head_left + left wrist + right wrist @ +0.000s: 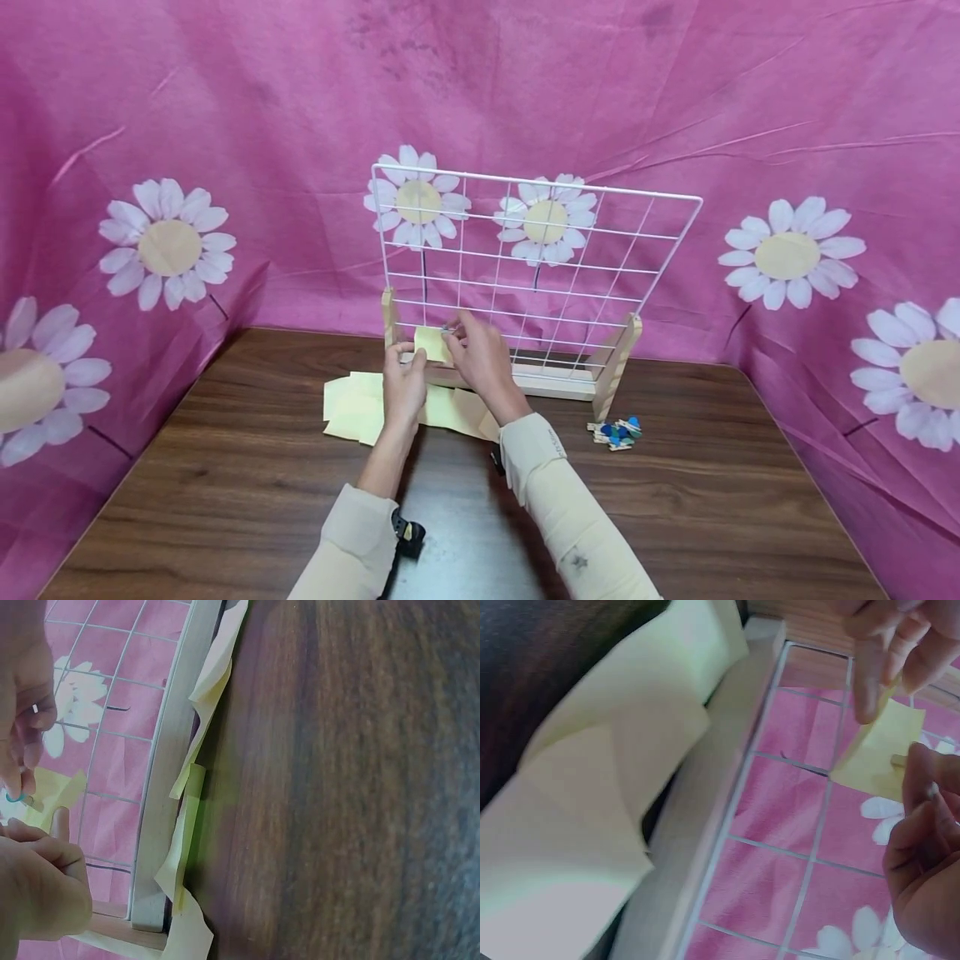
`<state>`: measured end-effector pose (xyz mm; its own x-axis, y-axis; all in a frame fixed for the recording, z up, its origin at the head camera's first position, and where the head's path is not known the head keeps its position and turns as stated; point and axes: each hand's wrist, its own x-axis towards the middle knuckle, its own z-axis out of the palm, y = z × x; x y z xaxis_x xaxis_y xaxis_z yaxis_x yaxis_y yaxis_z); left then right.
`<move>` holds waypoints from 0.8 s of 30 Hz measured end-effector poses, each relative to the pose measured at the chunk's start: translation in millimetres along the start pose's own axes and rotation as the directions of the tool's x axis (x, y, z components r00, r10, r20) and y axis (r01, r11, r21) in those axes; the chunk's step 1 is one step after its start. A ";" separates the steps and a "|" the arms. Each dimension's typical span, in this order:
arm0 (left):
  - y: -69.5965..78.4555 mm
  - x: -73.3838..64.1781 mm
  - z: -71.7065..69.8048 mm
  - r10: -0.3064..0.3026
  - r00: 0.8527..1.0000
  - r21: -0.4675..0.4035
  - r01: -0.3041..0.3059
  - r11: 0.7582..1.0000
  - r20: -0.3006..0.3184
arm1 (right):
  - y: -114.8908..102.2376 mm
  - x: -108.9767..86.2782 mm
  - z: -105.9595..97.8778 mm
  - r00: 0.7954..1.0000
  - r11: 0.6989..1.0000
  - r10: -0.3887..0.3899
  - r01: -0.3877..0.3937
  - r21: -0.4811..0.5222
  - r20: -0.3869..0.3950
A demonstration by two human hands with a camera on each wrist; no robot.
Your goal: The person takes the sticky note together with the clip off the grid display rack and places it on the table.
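My left hand [403, 390] pinches the left edge of a small yellow paper note [431, 343] between thumb and fingers, up against the white wire grid [536, 182]. At the note's other side, my right hand [486, 360] pinches a small wooden clothespin [898, 760], whose tip lies over the paper. A teal bit of it shows by the fingertips in the left wrist view. Whether its jaws also clasp a wire, I cannot tell. The grid stands leaning back in a wooden stand [617, 367].
More yellow notes [352, 407] lie overlapping on the brown table [712, 500] before the stand. Several clothespins with blue and green tops [618, 433] are heaped near the stand's right foot. A pink cloth with daisies [300, 100] hangs behind.
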<state>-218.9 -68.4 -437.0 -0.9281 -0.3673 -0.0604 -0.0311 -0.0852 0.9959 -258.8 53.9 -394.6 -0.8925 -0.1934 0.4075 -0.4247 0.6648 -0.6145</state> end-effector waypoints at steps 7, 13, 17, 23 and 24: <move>1.5 -0.6 -1.2 -0.017 1.000 0.068 0.019 0.998 -0.025 | 10.8 -3.9 4.5 0.996 0.995 -0.019 0.027 0.097 -0.082; -0.1 -0.7 -4.1 -0.018 1.000 0.114 0.020 0.993 -0.018 | 13.8 -5.6 5.0 0.988 0.989 -0.042 0.062 0.132 -0.146; -0.9 -0.3 -6.0 -0.016 1.000 0.113 0.016 0.993 -0.005 | 13.3 -7.4 2.4 0.986 0.969 -0.041 0.078 0.233 -0.160; -3.3 -2.2 -9.6 -0.027 0.999 0.105 0.030 0.994 -0.032 | 14.6 -12.6 -3.8 0.991 0.939 0.035 0.012 0.345 -0.128; -3.6 -2.5 -10.4 -0.024 0.999 0.099 0.028 0.995 -0.038 | 15.1 -13.4 -5.2 0.991 0.937 0.041 0.005 0.348 -0.124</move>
<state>-212.6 -76.8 -441.2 -0.9125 -0.3998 -0.0871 -0.0936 -0.0032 0.9956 -252.5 70.3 -405.7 -0.8832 -0.0752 0.4630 -0.4558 0.3710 -0.8091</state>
